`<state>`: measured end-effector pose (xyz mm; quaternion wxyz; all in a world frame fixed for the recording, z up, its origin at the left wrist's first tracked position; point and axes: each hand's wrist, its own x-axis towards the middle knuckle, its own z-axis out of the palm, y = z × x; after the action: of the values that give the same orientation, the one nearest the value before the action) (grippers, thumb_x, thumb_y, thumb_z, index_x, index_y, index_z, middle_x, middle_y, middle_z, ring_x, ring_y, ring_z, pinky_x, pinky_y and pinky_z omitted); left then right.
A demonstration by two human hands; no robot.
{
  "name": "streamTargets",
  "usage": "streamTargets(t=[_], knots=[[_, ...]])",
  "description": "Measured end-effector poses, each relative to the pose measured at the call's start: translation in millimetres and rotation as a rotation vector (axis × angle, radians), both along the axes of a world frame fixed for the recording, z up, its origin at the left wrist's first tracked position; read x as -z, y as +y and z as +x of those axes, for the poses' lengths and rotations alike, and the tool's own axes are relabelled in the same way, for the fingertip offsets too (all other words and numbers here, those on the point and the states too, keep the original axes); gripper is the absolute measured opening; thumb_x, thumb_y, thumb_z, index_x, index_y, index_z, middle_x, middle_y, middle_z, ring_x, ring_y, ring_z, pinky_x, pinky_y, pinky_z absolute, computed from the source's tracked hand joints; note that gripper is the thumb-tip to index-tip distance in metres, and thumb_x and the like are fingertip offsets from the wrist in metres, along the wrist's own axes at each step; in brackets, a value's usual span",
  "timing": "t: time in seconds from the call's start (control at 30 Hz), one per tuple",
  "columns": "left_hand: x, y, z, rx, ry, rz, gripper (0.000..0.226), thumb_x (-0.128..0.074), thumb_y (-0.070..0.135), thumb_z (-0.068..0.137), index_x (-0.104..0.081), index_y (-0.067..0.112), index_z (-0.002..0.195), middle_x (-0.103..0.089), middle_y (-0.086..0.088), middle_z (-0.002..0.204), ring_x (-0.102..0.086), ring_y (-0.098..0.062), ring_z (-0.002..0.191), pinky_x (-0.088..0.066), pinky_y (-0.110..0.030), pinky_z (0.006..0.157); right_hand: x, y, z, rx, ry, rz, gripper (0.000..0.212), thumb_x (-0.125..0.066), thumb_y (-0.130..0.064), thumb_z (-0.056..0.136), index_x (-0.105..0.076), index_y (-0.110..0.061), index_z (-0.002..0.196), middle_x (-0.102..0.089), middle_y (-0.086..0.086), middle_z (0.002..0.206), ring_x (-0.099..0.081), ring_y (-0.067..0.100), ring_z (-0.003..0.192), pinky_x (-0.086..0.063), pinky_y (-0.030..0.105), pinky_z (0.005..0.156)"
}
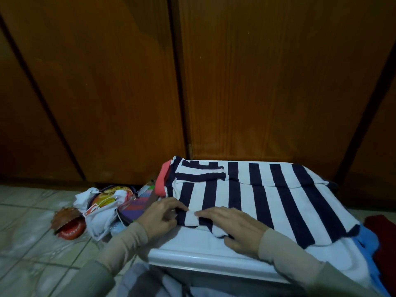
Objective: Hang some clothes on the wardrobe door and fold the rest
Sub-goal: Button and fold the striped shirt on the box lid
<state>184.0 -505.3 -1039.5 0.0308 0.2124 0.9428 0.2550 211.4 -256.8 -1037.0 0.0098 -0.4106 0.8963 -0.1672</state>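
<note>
A navy-and-white striped shirt [267, 189] with a coral collar lies spread on a white plastic stool [192, 252], one sleeve folded across its top. My left hand [159, 215] pinches the shirt's near left edge. Just right of it, my right hand [233, 226] lies on the lower fold with its fingers stretched along the cloth. Brown wooden wardrobe doors [267, 82] rise behind the stool.
On the tiled floor [32, 243] left of the stool sits a heap of white plastic bags and packets [102, 204] and a red-brown toy with teeth [68, 224]. Blue cloth [368, 243] and dark red cloth [383, 239] lie at the right. Grey fabric [145, 281] is below.
</note>
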Motion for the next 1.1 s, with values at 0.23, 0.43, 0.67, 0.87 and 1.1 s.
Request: streamTargets(t=[0.23,0.43,0.67,0.87,1.1], knots=[[8,-8,-7,-0.006,0.123,0.003,0.042,-0.051,-0.010,0.082,-0.064,0.015,0.114,-0.054,0.010,0.116,-0.046,-0.003,0.109,-0.033,-0.009,0.101,2,-10,-14,-0.004,0.060,0.036,0.046,-0.049,0.012,0.086,-0.057,-0.019,0.119,-0.050,-0.006,0.134,-0.050,0.017,0.117,-0.043,0.033,0.098],[3,-3,-13,-0.129,0.069,0.217,0.026,-0.050,0.003,0.093,-0.065,0.019,0.108,-0.059,0.011,0.109,-0.051,-0.003,0.101,-0.038,-0.016,0.095,-1,-2,-29,0.193,-0.059,-0.146,0.041,-0.062,0.004,0.078,-0.069,-0.021,0.109,-0.065,-0.008,0.116,-0.060,0.009,0.105,-0.048,0.023,0.094],[3,9,-20,-0.174,0.175,0.361,0.031,-0.060,-0.006,0.084,-0.058,0.018,0.104,-0.058,0.010,0.108,-0.053,-0.006,0.102,-0.044,-0.013,0.093,-1,-2,-41,0.406,-0.186,-0.600,0.023,-0.049,-0.019,0.081,-0.067,-0.003,0.082,-0.064,0.002,0.083,-0.058,0.014,0.080,-0.047,0.033,0.077],[7,19,-34,-0.112,0.295,0.302,0.033,-0.064,-0.003,0.082,-0.059,0.012,0.111,-0.056,0.011,0.112,-0.052,-0.006,0.105,-0.036,-0.004,0.095,6,-1,-65,0.701,-0.306,-0.848,0.026,-0.046,-0.005,0.096,-0.056,0.014,0.082,-0.063,0.024,0.088,-0.055,0.035,0.081,-0.044,0.040,0.075],[-8,33,-61,-0.274,0.089,0.509,0.032,-0.049,-0.010,0.090,-0.044,0.018,0.104,-0.055,0.002,0.099,-0.054,-0.016,0.097,-0.048,-0.016,0.078,7,14,-91,0.877,-0.468,-0.689,0.042,-0.030,0.011,0.087,-0.057,-0.021,0.083,-0.063,0.016,0.095,-0.059,0.032,0.090,-0.050,0.036,0.080]])
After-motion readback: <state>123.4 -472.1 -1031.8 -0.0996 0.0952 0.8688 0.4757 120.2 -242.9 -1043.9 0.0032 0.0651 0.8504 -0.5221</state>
